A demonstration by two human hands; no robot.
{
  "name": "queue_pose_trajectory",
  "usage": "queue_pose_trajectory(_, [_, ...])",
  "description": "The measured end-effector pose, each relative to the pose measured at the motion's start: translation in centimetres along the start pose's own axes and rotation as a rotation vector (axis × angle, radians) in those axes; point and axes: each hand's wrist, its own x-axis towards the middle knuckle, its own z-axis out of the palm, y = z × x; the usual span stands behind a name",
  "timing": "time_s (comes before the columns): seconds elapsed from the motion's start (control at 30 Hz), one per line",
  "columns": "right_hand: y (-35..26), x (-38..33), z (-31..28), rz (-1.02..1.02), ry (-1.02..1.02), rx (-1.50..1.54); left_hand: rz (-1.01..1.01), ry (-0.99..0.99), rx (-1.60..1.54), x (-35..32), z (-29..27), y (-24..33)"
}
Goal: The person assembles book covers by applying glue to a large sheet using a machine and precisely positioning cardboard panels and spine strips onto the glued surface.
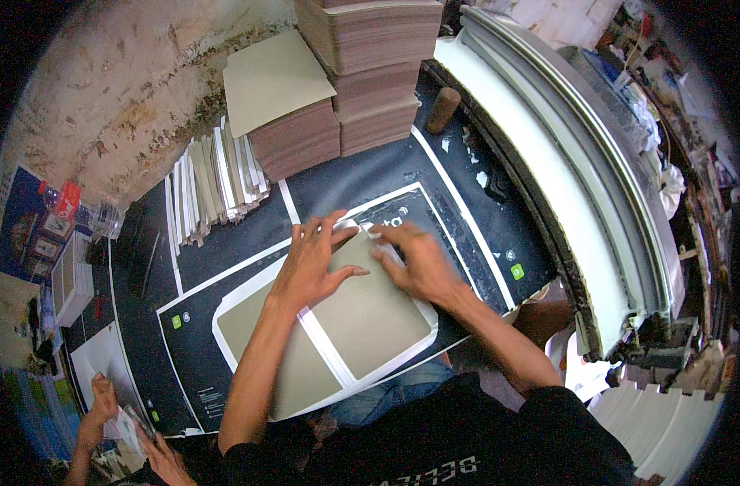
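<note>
Two grey cardboard panels (370, 312) lie side by side on a white sheet (224, 320) spread over a black printed sheet (188, 332). My left hand (312, 259) presses flat on the far edge of the right panel. My right hand (414, 261) pinches the white paper margin at that panel's far corner and holds it folded over the board.
Tall stacks of brown boards (370, 73) stand at the back, one topped by a loose grey board (273, 77). Finished covers (216, 182) lean upright at the left. A wooden roller (443, 109) lies near a curved white machine bed (548, 162). Another person's hands (127, 433) work at bottom left.
</note>
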Motion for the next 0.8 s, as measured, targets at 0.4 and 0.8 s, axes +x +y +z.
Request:
queue_pose_trajectory(0.4, [2.7, 4.7, 0.4, -0.187, 0.100, -0.094, -0.019, 0.127, -0.170, 4.2, -0.5, 0.2])
queue_pose_trajectory(0.8, [2.8, 4.9, 0.6, -0.152, 0.120, -0.049, -0.024, 0.021, -0.129, 4.8, -0.1, 0.5])
